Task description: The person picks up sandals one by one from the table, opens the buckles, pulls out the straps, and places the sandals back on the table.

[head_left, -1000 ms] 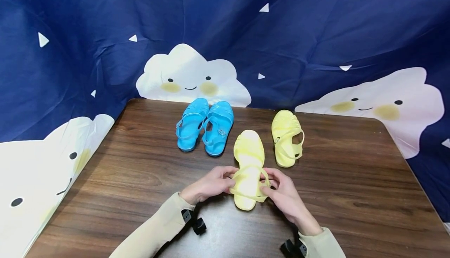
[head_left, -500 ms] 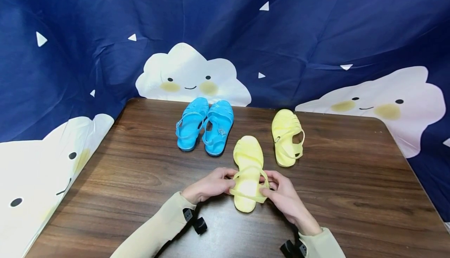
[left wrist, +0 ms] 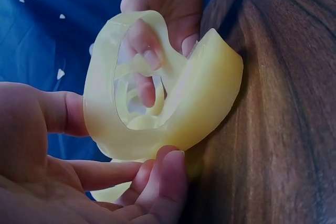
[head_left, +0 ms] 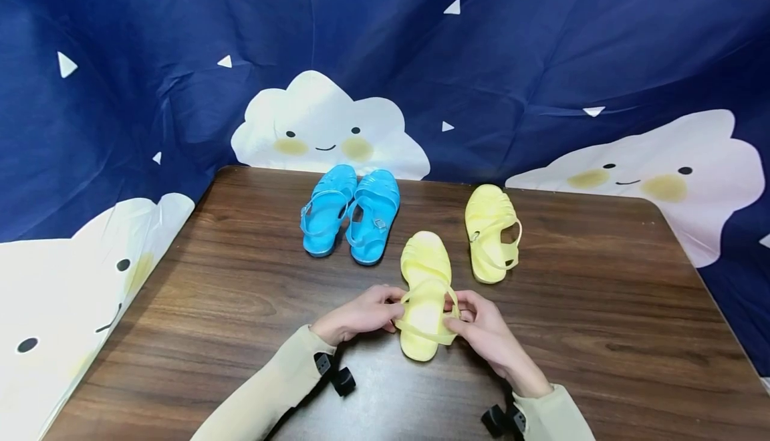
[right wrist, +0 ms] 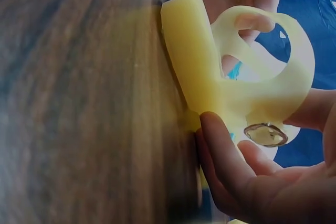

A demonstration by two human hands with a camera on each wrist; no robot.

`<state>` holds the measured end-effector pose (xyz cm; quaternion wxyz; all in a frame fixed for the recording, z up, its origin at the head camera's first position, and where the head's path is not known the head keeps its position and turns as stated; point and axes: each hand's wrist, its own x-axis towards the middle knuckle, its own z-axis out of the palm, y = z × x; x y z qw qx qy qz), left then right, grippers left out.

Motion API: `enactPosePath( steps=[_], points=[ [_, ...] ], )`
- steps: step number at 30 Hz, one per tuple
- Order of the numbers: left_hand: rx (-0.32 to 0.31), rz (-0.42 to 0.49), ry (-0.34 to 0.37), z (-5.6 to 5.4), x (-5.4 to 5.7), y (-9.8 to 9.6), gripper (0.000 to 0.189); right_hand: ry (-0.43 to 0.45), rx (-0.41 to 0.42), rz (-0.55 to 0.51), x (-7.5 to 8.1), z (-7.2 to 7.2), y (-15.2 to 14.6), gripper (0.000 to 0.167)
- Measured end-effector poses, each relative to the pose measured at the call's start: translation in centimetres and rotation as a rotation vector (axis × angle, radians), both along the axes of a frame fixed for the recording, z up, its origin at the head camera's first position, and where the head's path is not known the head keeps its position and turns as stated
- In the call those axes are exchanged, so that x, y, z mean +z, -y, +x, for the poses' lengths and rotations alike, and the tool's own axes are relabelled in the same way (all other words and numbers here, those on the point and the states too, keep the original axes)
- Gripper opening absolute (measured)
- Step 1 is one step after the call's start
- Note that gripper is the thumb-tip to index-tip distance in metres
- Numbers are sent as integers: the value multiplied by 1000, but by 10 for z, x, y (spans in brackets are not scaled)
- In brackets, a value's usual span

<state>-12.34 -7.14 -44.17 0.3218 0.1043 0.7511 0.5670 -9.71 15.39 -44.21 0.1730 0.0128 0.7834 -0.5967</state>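
Note:
A yellow jelly sandal [head_left: 426, 264] lies toe-forward between both hands, near the middle of the table. My left hand [head_left: 363, 313] holds its left side by the heel strap, thumb on the strap and fingers along the sole's edge. On the opposite side, my right hand [head_left: 486, 329] grips the strap and side, close by a metal buckle [right wrist: 266, 135] seen in the right wrist view. The heel [left wrist: 212, 90] faces the left wrist camera, right at the tabletop. Another yellow sandal [head_left: 486, 210] lies beyond, to the right, its toe pointing away.
Two blue sandals, a left one [head_left: 325, 224] and a right one [head_left: 377, 190], stand side by side at the back of the wooden table [head_left: 240, 301]. A dark blue cloth [head_left: 385, 20] with clouds hangs behind the table's back edge.
The held sandal's toe has come down and slightly toward me since a second ago, both hands keeping hold of it. The other sandals stay in place.

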Motion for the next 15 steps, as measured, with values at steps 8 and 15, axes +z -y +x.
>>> enactPosePath(
  steps=[8,15],
  points=[
    [19,-28,-19,0,-1,-3,34,5,61,23,3,-2,-6,33],
    [15,-63,-40,2,1,-5,28,43,83,-14,4,-4,-10,29]
  ],
)
